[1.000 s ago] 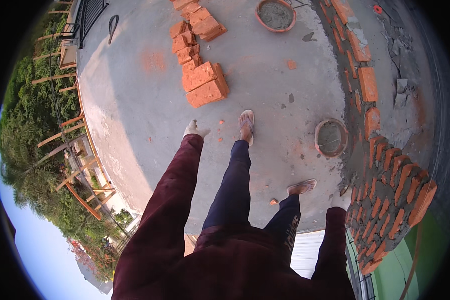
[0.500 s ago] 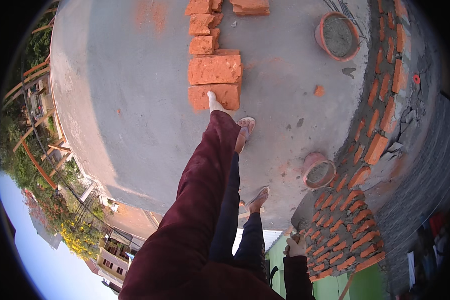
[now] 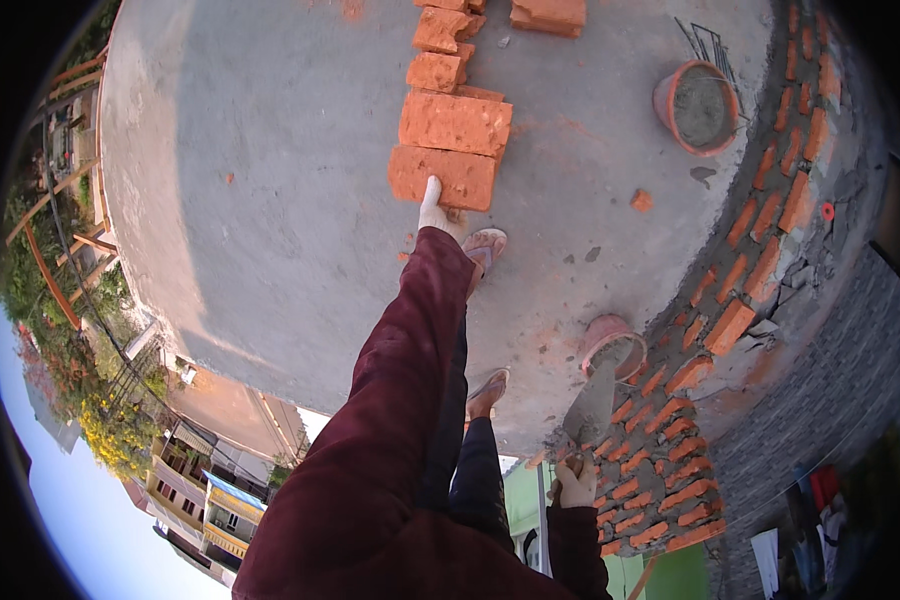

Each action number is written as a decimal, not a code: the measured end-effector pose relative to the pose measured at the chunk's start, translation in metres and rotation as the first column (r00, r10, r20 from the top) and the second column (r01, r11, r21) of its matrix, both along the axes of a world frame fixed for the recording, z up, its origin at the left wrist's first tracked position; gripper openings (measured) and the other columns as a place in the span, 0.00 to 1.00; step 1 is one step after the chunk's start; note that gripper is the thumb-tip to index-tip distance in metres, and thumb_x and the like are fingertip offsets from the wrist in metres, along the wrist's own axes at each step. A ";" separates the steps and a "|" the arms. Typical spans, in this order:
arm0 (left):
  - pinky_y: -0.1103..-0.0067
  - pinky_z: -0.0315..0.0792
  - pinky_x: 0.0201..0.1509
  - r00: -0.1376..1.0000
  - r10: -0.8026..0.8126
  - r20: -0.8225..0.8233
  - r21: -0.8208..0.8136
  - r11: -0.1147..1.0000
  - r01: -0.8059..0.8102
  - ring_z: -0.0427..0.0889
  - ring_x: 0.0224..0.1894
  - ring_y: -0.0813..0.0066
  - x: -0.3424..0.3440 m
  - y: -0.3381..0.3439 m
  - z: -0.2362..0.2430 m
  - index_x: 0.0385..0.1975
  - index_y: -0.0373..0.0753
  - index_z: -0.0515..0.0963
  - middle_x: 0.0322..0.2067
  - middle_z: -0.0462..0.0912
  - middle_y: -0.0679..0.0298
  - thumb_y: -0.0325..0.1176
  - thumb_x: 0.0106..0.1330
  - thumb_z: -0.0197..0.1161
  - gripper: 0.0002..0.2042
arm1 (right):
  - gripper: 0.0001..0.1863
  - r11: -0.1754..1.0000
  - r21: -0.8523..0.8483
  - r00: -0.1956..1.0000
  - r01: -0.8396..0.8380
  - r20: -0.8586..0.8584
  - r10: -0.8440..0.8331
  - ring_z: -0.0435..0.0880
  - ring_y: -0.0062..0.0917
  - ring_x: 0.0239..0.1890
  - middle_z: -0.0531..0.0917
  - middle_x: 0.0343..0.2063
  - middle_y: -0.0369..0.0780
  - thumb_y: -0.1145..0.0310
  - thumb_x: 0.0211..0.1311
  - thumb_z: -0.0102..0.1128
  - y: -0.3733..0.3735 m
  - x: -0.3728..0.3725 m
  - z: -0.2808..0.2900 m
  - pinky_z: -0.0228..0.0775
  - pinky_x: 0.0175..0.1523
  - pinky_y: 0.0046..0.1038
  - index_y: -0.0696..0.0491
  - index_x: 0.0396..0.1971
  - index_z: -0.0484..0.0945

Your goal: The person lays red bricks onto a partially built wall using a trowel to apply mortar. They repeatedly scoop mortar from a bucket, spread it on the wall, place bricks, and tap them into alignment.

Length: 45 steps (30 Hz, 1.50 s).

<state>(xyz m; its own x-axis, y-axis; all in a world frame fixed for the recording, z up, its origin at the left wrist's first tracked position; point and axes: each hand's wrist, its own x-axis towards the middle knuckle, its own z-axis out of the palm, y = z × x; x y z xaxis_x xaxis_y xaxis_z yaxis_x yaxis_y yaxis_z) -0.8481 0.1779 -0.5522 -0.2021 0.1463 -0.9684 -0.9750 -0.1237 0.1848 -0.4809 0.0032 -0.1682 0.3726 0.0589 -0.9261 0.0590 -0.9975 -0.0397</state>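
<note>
My left hand grips the near edge of an orange-red brick, thumb on top and the other fingers mostly hidden beneath. That brick sits slightly askew against another brick at the near end of a row; I cannot tell whether it is clear of the floor. Low on the right, my right hand is closed round the handle of a trowel. Its grey blade points away from me, its tip near a mortar bucket beside the brickwork.
A second bucket of mortar stands at the far right, with thin metal rods beside it. A curved brick wall with wet mortar runs down the right side. Another brick stack lies at the top. My sandalled feet stand on the concrete.
The brick under my left hand has turned a little and shifted from its neighbour. My right hand has come further into view, showing the trowel blade. The whole view has swung slightly.
</note>
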 end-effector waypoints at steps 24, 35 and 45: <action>0.58 0.62 0.76 0.534 -0.630 -0.564 0.658 0.049 0.752 0.64 0.74 0.61 0.171 -0.194 0.511 0.76 0.45 0.55 0.73 0.64 0.62 0.55 0.64 0.72 0.45 | 0.26 0.397 0.825 0.896 0.403 -0.445 0.015 0.84 0.22 0.41 0.83 0.46 0.42 0.72 0.50 0.81 -0.061 0.012 0.206 0.80 0.48 0.28 0.60 0.46 0.75; 0.54 0.65 0.74 0.574 -0.549 -0.608 0.690 -0.009 0.723 0.69 0.70 0.54 0.264 -0.250 0.598 0.73 0.45 0.60 0.69 0.69 0.61 0.63 0.61 0.69 0.45 | 0.26 0.500 0.271 0.321 0.822 -0.947 -0.015 0.83 0.41 0.60 0.75 0.64 0.49 0.63 0.79 0.50 -0.120 0.077 0.237 0.80 0.64 0.45 0.59 0.69 0.63; 0.60 0.78 0.62 0.018 -0.759 -0.651 0.350 -0.278 0.895 0.79 0.59 0.60 0.287 -0.087 0.559 0.68 0.43 0.68 0.60 0.77 0.60 0.43 0.68 0.66 0.30 | 0.27 0.686 0.719 0.967 -0.110 -0.084 0.243 0.87 0.32 0.23 0.84 0.23 0.43 0.45 0.61 0.67 -0.244 0.226 0.186 0.77 0.27 0.34 0.56 0.42 0.77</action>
